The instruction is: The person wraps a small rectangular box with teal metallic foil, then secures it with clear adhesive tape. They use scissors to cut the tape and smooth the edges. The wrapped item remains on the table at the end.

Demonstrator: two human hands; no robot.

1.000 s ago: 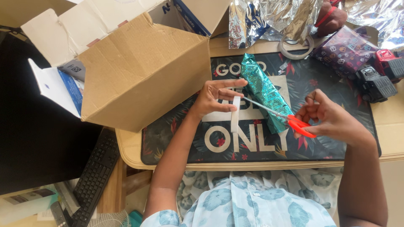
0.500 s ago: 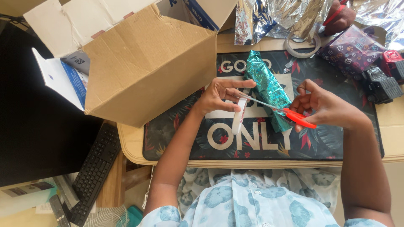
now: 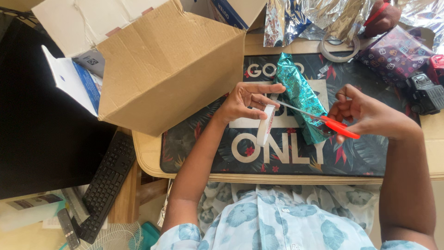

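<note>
Two hands meet over a dark mat [image 3: 194, 153]: the left hand [image 3: 243, 102] pinches a white tape roll [image 3: 266, 125] on edge, a short strip pulled up to its fingertips, and the right hand [image 3: 365, 115] grips red-handled scissors [image 3: 323, 121] whose blade tips reach that strip. A teal foil parcel [image 3: 300, 97] lies slanted under the blades. A cardboard box [image 3: 166, 69] stands just left.

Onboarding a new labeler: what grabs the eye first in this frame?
Mid-frame, the right hand holds red-handled scissors whose blades reach toward a white tape roll pinched in the left hand. Just behind the blades a shiny teal-wrapped parcel lies on the dark printed mat. A big open cardboard box fills the upper left.
</note>
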